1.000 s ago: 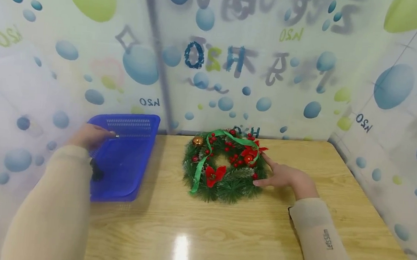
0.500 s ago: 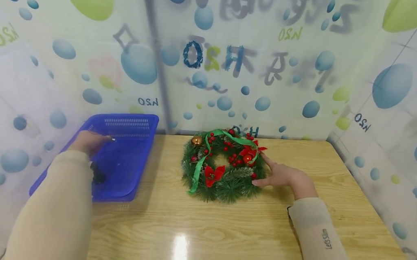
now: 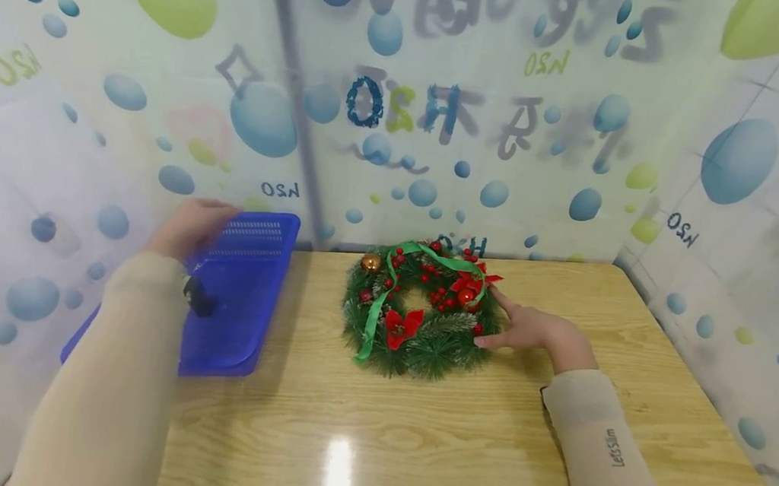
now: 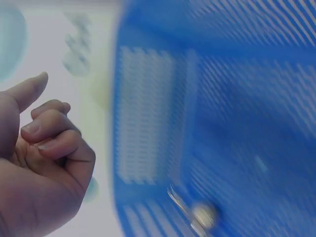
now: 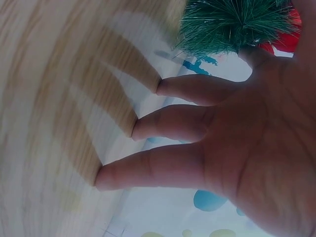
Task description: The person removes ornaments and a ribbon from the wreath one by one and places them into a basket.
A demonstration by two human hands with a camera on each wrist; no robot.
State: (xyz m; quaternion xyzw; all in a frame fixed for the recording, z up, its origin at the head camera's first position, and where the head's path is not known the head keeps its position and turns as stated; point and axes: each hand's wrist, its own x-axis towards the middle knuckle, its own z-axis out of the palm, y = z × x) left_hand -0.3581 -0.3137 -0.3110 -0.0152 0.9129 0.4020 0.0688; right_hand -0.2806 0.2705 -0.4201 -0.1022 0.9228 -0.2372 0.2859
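Note:
My left hand [image 3: 192,226] is over the back left part of the blue plastic basket [image 3: 233,314]. In the left wrist view its fingers [image 4: 59,133] are loosely curled with the thumb sticking out, and nothing shows in it. A blurred small round thing with a golden loop [image 4: 203,215] appears inside the basket. Straight, spread fingers of my right hand [image 3: 540,335] touch the right side of a green Christmas wreath [image 3: 431,359]. In the right wrist view several fingertips [image 5: 103,177] rest on the table. The wreath carries a green ribbon [image 3: 371,322], red flowers [image 3: 402,328], berries and a gold ball [image 3: 370,263].
A wooden table [image 3: 415,443] bears the basket at the left and the wreath in the middle. Behind it hangs a patterned curtain [image 3: 395,175], with more on both sides. A black band [image 3: 198,297] shows at my left wrist.
My left hand has lifted up toward the basket's back rim; the small shiny thing seen at its fingertips earlier no longer shows there. The right hand and the wreath have stayed put.

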